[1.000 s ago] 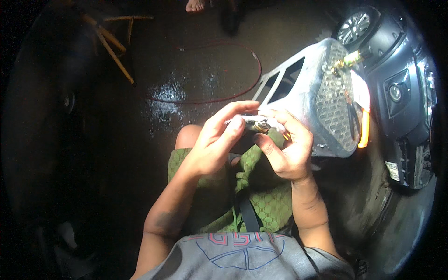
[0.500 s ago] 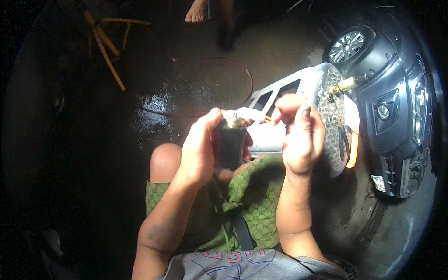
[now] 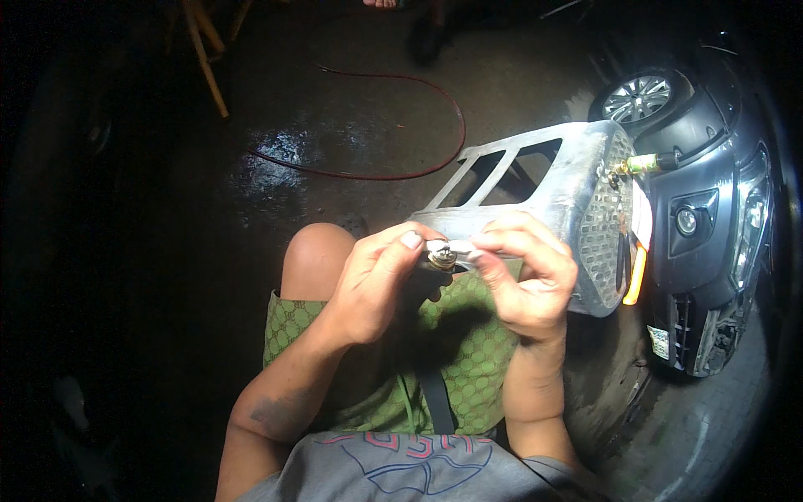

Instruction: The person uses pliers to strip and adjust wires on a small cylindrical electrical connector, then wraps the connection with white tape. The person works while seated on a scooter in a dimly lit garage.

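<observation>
A wet, dark floor [image 3: 351,117] is seen over most of the picture. A grey car [image 3: 711,217] is parked at about three o'clock, with one wheel [image 3: 640,99] showing at about two o'clock and a round lamp on its front. A big grey plastic car part [image 3: 569,201] with two window-like holes and a mesh side is seen just right of the middle, next to the car. A small green and brass piece is stuck on its top corner, and an orange strip is seen on its far side.

Green patterned shorts [image 3: 468,351] are worn by the person, and a bare knee [image 3: 314,255] is raised at about nine o'clock from the hands. A grey shirt [image 3: 401,468] is seen at six o'clock. A thin red cable [image 3: 418,125] is laid in a loop on the floor at about twelve o'clock. Wooden legs of something are seen at eleven o'clock.

The left hand [image 3: 372,284] and the right hand [image 3: 527,280] are brought together in the middle. A small metal part [image 3: 443,253], shiny and round at one end, is pinched between the thumbs and fingertips of both hands. Both hands are curled tight around it. The small part is held in front of the lower edge of the big grey part, above the lap.
</observation>
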Demonstrator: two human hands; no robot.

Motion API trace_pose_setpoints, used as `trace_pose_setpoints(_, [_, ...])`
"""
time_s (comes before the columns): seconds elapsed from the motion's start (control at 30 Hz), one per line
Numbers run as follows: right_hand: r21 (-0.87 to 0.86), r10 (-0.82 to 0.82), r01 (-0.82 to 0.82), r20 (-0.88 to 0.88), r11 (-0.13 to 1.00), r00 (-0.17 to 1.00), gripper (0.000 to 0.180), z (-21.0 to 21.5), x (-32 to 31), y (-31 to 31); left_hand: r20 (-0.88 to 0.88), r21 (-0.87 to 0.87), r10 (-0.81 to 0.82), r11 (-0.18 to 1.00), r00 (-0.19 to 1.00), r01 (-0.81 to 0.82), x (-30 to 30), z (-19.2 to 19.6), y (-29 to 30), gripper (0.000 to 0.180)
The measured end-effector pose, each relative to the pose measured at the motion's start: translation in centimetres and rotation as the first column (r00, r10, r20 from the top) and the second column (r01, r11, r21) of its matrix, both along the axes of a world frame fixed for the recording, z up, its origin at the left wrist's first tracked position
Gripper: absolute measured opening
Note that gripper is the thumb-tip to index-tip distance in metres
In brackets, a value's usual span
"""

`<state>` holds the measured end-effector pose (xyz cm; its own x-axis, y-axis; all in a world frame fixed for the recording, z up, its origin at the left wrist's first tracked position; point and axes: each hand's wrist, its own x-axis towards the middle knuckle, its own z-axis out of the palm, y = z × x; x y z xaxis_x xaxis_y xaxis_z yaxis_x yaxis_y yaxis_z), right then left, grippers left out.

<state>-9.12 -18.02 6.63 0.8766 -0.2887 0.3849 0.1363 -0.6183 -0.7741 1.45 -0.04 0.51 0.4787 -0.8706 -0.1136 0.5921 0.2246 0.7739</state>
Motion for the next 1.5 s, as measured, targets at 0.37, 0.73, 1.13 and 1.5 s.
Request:
trace_pose_setpoints(0.37, [0.366, -0.047, 0.057, -0.036, 0.929, 0.998, 0.041, -2.1, -0.5, 0.6, 0.144, 0.138, 0.008, 0.99, 0.99, -0.028, 0.8, 0.7, 0.7, 0.055])
trace_pose_setpoints(0.73, [0.81, 0.026, -0.088, 0.089, 0.579, 0.996, 0.049, -4.7, -0.7, 0.1, -0.226, -0.099, -0.089, 0.993, 0.97, 0.068, 1.5, -0.7, 0.0, 0.053])
trace_pose_setpoints(1.13, [0.817, -0.073, -0.053, 0.115, 0.574, 0.991, 0.016, -4.6, 0.0, 0.8, -0.407, -0.053, -0.158, 0.987, 0.9, 0.149, 1.7, -0.1, -0.6, 0.062])
trace_pose_setpoints(1.5, [0.728, -0.099, -0.04, 0.146, 0.685, 0.984, 0.012, -5.4, -0.4, 0.4, -0.332, -0.011, -0.196, 0.979, 0.923, 0.204, 1.3, -0.2, -1.1, 0.056])
